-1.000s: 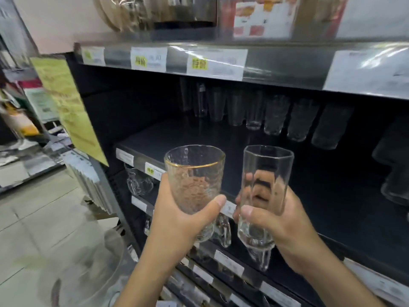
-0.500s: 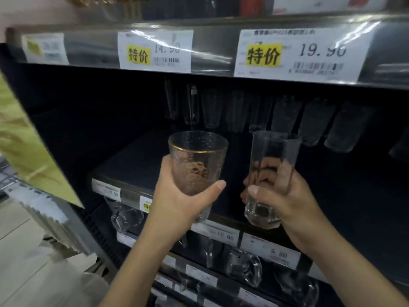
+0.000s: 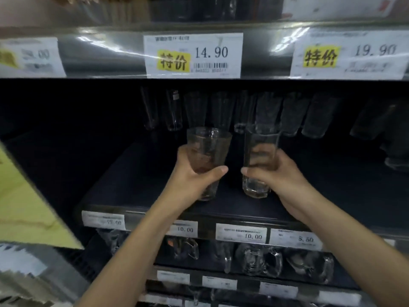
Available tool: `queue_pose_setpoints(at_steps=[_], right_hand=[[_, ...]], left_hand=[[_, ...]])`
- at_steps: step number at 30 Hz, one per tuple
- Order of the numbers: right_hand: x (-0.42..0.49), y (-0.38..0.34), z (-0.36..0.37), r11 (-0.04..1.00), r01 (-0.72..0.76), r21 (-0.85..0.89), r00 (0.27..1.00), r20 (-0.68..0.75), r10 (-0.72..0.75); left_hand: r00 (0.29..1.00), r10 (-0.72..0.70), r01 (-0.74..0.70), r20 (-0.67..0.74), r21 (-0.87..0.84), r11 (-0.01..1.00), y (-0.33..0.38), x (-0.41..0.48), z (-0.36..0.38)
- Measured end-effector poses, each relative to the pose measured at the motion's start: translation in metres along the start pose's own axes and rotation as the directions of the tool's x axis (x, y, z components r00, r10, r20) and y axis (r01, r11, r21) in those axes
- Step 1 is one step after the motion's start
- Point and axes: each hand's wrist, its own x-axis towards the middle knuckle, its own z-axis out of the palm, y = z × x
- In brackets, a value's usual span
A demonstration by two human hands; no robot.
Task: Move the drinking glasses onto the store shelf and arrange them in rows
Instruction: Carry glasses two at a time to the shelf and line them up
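Over the front part of the dark shelf [image 3: 132,178], the person's left hand [image 3: 192,178] grips a wide glass [image 3: 209,142]. Its fingers [image 3: 218,171] are curled round the lower half, with the thumb lying across the near side. Just beside it, the right hand [image 3: 283,173] grips a tall glass [image 3: 261,138] in the same way, and the fingers [image 3: 249,172] are wrapped round its middle so that the thick base shows below them. Both glasses stand upright, close together but not touching, with a narrow gap between the two thumbs. Their bases sit low over the shelf board, but the picture is too smeared to tell whether they rest on it or hang just above it. Beyond the fingers, at the back of the same shelf, a row of glasses [image 3: 294,114] stands in shadow, running from behind the wide glass off towards the right. Above the hands, the edge of the next shelf up carries a white price tag [image 3: 192,55] reading 14.90, and another to the right reads 19.90. Below the wrists, small labels [image 3: 241,234] line the front edge of the shelf, and under them clear mugs [image 3: 259,260] with handles fill the next level down. Well to the left of the left hand hangs a yellow sign [image 3: 26,207].
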Motion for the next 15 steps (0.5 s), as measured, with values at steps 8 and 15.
queue_pose_setpoints(at_steps=[8, 15], right_hand=[[0.036, 0.016, 0.013, 0.993, 0.012, -0.115, 0.98, -0.195, -0.034], [0.069, 0.027, 0.015, 0.984, -0.012, -0.177, 0.974, -0.223, -0.028]], left_hand=[[0.984, 0.11, -0.101, 0.143, -0.067, 0.993, -0.021, 0.075, 0.001], [0.985, 0.099, -0.082, 0.144, -0.119, 0.989, -0.039, 0.119, 0.01]])
